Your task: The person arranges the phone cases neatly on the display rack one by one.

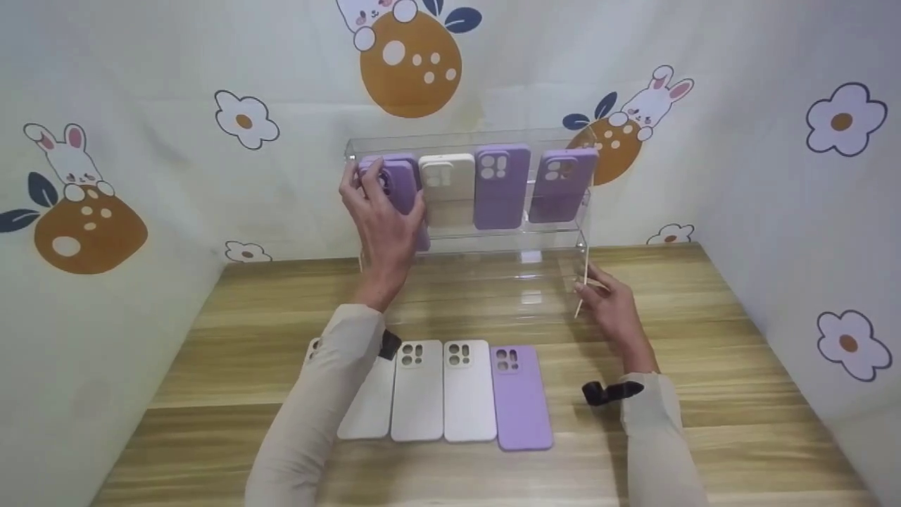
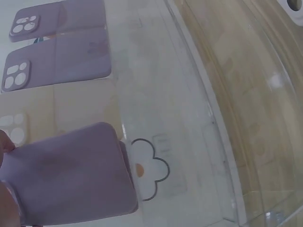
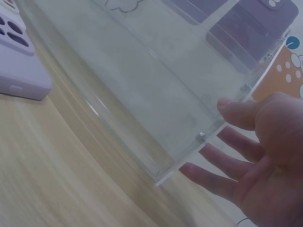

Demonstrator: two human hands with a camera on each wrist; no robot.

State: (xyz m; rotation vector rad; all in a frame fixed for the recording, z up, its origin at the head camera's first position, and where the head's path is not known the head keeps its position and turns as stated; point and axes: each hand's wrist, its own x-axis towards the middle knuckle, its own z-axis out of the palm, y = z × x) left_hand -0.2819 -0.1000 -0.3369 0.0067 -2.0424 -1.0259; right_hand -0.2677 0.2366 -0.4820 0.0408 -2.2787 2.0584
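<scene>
My left hand (image 1: 383, 225) grips a purple phone case (image 2: 71, 175) at the left end of a clear acrylic rack's upper tier, fingers around its camera end. Behind that case, another purple one shows at its edges. To its right on the tier lean a cream case (image 1: 450, 193), a purple case (image 1: 501, 190) and a second purple case (image 1: 563, 186). Low on the rack's right side, my right hand (image 1: 616, 310) pinches the clear side panel (image 1: 585, 271), the thumb inside its edge and the fingers outside, as the right wrist view (image 3: 265, 161) shows.
In front of the rack, a row lies flat on the wood-grain table (image 1: 704, 422): white cases (image 1: 417, 394) at left, partly hidden by my left sleeve, and a purple case (image 1: 523, 401) at the right end. A patterned cloth (image 1: 295, 190) stands behind and at both sides.
</scene>
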